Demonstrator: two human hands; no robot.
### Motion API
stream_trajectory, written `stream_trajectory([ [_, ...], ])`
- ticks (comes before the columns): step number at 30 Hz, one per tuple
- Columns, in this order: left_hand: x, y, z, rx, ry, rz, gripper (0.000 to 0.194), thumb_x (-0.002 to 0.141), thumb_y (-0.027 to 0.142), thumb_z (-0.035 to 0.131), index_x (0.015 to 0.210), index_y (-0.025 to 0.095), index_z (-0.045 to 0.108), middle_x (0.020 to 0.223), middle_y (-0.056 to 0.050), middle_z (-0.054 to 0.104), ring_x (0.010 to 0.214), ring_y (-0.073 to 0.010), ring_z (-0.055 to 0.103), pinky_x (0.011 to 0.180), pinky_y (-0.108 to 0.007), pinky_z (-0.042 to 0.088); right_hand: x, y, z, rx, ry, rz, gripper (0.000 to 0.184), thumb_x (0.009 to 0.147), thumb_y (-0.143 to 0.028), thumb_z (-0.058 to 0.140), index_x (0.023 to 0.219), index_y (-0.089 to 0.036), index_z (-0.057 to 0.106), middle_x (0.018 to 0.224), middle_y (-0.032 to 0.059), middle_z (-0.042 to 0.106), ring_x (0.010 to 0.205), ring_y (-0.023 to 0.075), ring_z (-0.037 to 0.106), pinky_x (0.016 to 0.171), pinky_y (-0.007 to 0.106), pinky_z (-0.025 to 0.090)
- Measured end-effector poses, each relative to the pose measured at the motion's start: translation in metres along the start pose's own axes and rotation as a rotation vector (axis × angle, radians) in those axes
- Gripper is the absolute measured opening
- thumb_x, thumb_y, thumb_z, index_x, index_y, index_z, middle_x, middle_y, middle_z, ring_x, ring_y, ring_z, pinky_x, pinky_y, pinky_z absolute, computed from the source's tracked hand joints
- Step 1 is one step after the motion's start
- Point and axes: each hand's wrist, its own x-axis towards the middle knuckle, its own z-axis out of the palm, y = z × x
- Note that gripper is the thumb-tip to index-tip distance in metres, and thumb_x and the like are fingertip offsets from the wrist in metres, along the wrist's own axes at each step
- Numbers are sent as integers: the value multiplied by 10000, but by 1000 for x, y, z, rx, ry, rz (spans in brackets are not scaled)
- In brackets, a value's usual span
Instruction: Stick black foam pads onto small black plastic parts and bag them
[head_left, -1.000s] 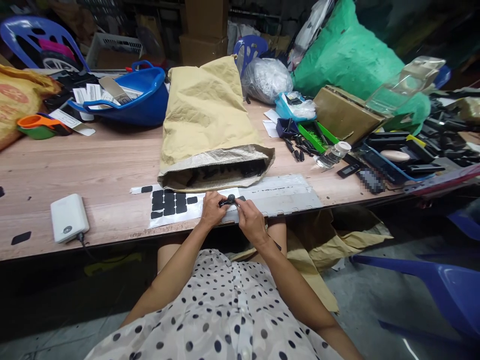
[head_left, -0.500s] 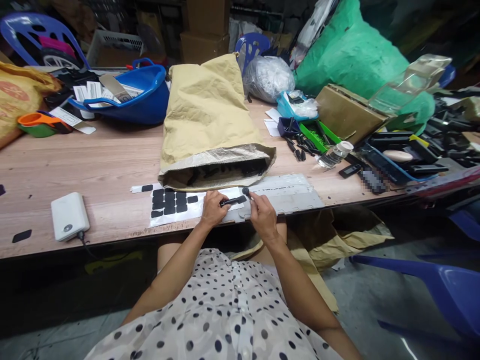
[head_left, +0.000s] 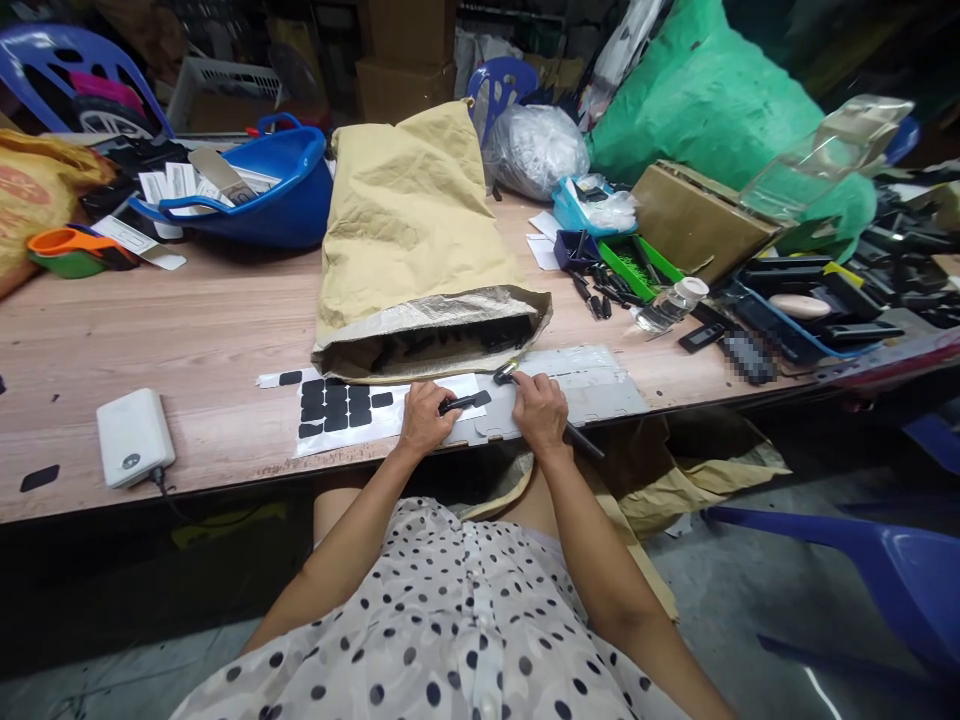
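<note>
My left hand [head_left: 422,418] is closed on a small black oblong part [head_left: 465,402], held just above a white sheet carrying several black adhesive pads [head_left: 341,407]. My right hand [head_left: 541,412] is closed round a slim dark tool [head_left: 581,440]; its round metal tip [head_left: 504,375] points toward the open mouth of a brown paper sack [head_left: 420,240]. The tool's handle sticks out past my wrist over the table edge. Both hands rest on a grey flat plate [head_left: 577,380] at the near edge of the wooden table [head_left: 202,330].
A white power bank [head_left: 135,437] with a cable lies at the near left. A blue basin [head_left: 255,195] with paper slips stands at the back left. Trays of black parts [head_left: 795,300], a small bottle [head_left: 664,308] and a cardboard box [head_left: 694,225] crowd the right side. Blue chair [head_left: 885,570] at lower right.
My right hand has drawn away from the black part, moving right and toward the sack's mouth with the tool. My left hand keeps the part in place.
</note>
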Motion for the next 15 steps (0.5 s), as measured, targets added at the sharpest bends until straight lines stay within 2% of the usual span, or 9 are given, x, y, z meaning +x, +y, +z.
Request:
stream_trajectory([
  [5,2,-1,-1,22,-2,4,84,784,225,688,863,237,714,823,-31,645,913,-252,548,878,-413,455,-1,-3,1,12,2,18,340,908,-166,488,1168,-225,700,900,80,562,861,231,449,721,324,326],
  [8,-6,5,-5,53,7,20,89,844,251,652,900,236,719,875,-50,659,944,-260,552,889,-420,456,-1,-3,2,14,9,27,322,904,-181,493,1150,-220,697,910,79,562,865,230,445,724,320,332],
  [11,-30,16,-8,48,-23,101,170,934,301,562,963,236,716,910,-68,676,952,-255,573,861,-402,469,-1,-4,3,16,6,30,305,901,-190,500,1133,-217,697,917,81,564,870,231,443,730,320,334],
  [15,-78,25,0,-57,-201,247,256,994,353,466,1010,241,696,849,-48,691,797,-212,631,751,-338,495,-1,-4,3,13,-18,41,298,911,-204,506,1143,-214,693,938,87,564,881,233,443,731,320,331],
])
